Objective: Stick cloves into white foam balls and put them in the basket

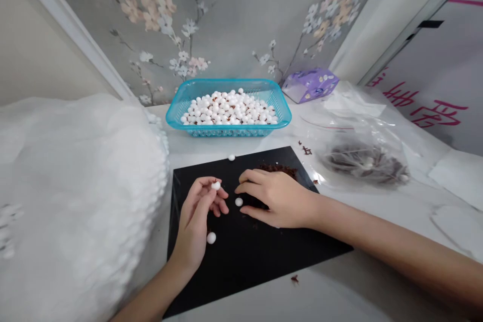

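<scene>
My left hand [198, 216] rests on a black mat [245, 256] and pinches a small white ball [216, 185] at its fingertips. My right hand [273, 197] lies on the mat beside it, fingers curled down, covering part of a pile of brown crumbs [279, 168]; what it holds, if anything, is hidden. A loose white ball [239, 202] lies between the two hands. Another white ball [211, 237] sits by my left palm. A third ball [231, 157] lies at the mat's far edge.
A turquoise basket [228, 131] full of white balls stands behind the mat. A large bag of white balls [75, 201] fills the left. A clear plastic bag [362, 161] with dark bits lies at right, a purple tissue pack [309, 84] behind it.
</scene>
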A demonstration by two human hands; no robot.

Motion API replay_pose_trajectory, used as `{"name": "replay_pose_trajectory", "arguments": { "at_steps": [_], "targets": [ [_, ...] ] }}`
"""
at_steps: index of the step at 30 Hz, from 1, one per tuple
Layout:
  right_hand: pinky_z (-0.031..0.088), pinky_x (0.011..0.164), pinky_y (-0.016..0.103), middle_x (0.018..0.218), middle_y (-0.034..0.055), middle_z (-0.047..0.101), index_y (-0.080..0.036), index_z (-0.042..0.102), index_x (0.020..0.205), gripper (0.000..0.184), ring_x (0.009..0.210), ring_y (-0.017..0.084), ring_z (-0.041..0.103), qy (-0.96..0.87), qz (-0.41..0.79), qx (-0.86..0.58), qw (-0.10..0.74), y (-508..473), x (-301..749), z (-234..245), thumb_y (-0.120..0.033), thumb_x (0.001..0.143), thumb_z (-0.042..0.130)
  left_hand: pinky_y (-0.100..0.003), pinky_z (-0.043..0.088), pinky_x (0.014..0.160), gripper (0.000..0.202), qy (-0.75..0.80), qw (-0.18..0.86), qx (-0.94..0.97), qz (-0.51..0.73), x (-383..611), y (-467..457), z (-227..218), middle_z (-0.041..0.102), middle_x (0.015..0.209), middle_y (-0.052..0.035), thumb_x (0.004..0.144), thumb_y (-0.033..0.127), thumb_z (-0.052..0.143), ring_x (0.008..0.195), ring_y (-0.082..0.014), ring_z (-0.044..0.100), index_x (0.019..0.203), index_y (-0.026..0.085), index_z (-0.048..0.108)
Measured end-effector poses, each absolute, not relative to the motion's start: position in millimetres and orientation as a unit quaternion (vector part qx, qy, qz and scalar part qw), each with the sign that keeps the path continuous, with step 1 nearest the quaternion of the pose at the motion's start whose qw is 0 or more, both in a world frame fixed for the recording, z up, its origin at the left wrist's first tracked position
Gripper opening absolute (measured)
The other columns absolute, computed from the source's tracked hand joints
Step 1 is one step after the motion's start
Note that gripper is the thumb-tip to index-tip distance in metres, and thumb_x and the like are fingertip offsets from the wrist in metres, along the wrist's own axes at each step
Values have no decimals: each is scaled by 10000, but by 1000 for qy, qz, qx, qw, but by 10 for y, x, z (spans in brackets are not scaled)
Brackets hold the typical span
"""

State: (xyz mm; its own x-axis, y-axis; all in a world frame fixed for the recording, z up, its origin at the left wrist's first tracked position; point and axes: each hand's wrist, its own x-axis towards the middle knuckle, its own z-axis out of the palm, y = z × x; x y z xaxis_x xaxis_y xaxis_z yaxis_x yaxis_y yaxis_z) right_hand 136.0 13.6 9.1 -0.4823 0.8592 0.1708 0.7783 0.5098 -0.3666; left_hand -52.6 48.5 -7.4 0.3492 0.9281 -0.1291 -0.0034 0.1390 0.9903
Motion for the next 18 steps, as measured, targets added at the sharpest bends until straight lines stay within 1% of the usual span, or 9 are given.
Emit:
{"name": "replay_pose_trajectory", "arguments": {
  "at_steps": [3,6,8,12,13,15,16,18],
  "targets": [
    [481,739,301,979,80,593,-144,623,927,181,861,179,574,-858,114,-476,157,167,1320,110,-270,884,499,-196,370,486,151,430,632,515,388,-518,485,-74,591,735,26,866,337,462,527,-82,500,926,213,525],
    [470,734,285,1001,73,596,-147,611,957,189,852,166,557,-866,113,-454,178,174,1262,184,-271,896,482,-191,379,505,161,449,612,494,424,-504,496,-77,586,724,22,862,330,459,556,-84,497,900,198,542],
    [464,737,271,1023,60,597,-150,597,991,200,862,156,544,-884,119,-412,187,164,1182,230,-285,895,484,-189,391,526,171,463,598,464,462,-499,510,-79,576,711,19,850,333,468,584,-88,498,869,186,554],
    [450,745,271,1016,37,626,-149,597,948,182,908,165,518,-928,101,-324,155,147,928,177,-268,898,469,-187,392,522,187,489,588,379,521,-493,542,-54,528,631,33,802,354,502,563,-89,467,826,175,553],
    [448,737,273,1007,35,635,-149,592,942,177,913,167,518,-933,90,-317,148,150,864,133,-262,899,463,-186,384,511,188,495,589,366,524,-491,549,-43,516,611,37,789,356,510,547,-88,455,817,174,548],
    [446,668,271,947,25,652,-156,579,916,184,863,164,531,-936,70,-315,138,165,760,35,-271,911,436,-186,367,491,187,503,594,351,521,-483,561,-18,500,585,43,769,357,521,523,-86,436,805,174,539],
    [439,633,274,911,20,657,-162,574,895,205,831,164,535,-937,64,-314,137,175,726,-5,-286,922,412,-185,362,487,186,506,597,346,518,-479,565,-7,496,578,45,761,356,526,517,-85,432,802,174,535],
    [427,612,275,864,12,659,-179,566,859,262,789,161,538,-939,53,-313,135,190,696,-51,-301,947,352,-184,354,482,185,510,602,334,516,-470,570,11,490,571,48,749,354,535,510,-82,426,797,175,528]
  ]
}}
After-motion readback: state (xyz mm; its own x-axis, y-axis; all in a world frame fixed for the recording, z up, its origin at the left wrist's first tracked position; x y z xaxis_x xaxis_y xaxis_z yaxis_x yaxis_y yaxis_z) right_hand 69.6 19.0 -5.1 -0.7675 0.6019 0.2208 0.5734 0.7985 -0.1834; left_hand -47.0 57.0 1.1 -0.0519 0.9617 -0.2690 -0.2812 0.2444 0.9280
